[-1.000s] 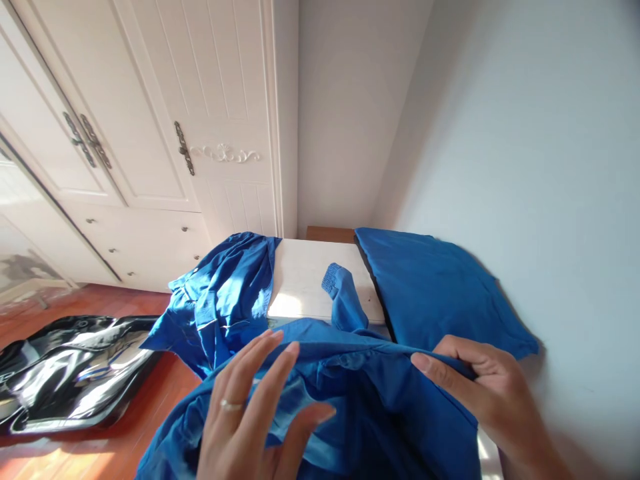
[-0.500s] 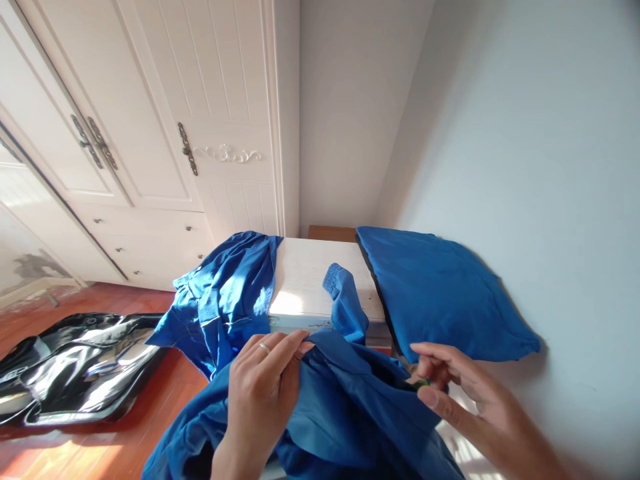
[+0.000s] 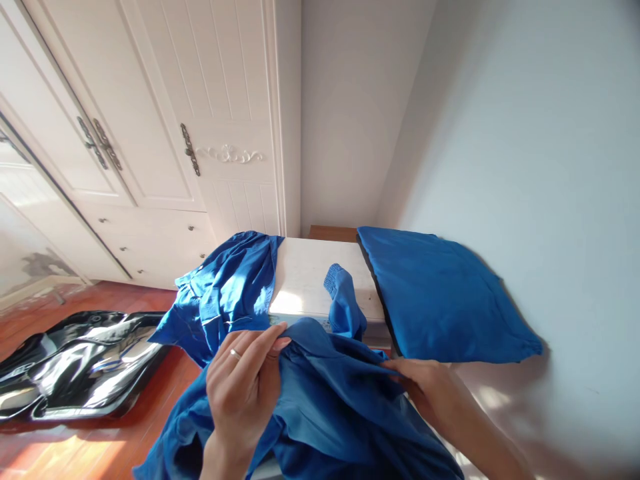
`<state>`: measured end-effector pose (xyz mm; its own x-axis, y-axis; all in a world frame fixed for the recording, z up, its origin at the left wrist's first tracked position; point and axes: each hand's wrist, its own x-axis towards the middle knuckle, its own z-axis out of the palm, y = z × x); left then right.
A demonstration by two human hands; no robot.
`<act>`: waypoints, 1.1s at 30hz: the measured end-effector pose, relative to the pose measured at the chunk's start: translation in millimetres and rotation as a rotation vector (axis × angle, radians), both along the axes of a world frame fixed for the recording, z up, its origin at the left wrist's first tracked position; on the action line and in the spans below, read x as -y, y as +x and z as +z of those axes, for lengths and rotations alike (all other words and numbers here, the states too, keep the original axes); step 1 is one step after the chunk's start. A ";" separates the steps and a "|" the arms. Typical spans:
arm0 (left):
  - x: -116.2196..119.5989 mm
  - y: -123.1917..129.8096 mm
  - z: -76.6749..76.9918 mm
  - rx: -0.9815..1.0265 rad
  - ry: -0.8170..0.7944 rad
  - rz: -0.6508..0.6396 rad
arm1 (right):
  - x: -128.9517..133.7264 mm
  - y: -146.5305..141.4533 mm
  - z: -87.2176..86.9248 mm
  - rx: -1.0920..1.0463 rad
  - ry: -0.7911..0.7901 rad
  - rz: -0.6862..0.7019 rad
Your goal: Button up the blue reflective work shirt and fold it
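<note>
A blue jacket [image 3: 340, 400] with a collar lies bunched before me, and one sleeve [image 3: 345, 300] with a ribbed, elastic-looking cuff stretches away onto the white surface. My left hand [image 3: 245, 380], with a ring on one finger, pinches the jacket near its collar. On the other side, my right hand [image 3: 417, 380] is closed on the jacket's edge, its fingertips partly hidden by the cloth.
Another blue garment [image 3: 230, 280] drapes over the left of the white cabinet top [image 3: 305, 267]. A blue cloth piece [image 3: 445, 293] lies at right against the wall. An open black suitcase [image 3: 75, 367] rests on the floor by the white wardrobe [image 3: 220, 87].
My left hand has shifted slightly left with the collar. My right hand has moved left and closed on the jacket's edge; the dark, greenish bit beside its fingers is now out of sight.
</note>
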<state>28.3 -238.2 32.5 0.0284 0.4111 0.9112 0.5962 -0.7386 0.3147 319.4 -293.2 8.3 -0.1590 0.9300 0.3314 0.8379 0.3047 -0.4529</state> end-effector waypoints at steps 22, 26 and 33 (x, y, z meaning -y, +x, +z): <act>24.2 16.0 4.9 -0.225 -0.156 -0.143 | 47.1 0.4 27.4 -0.439 0.862 -0.180; 24.0 19.2 12.4 -0.225 -0.145 -0.216 | 65.9 2.3 33.1 -0.373 0.389 -0.072; 27.1 29.3 26.0 -0.148 -0.038 -0.313 | 50.4 -7.2 26.8 -0.012 -0.032 0.215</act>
<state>57.6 -265.3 58.5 0.2894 0.3949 0.8719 0.3839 -0.8823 0.2722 312.2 -343.6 35.1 -0.3513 0.8851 0.3053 0.7497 0.4613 -0.4746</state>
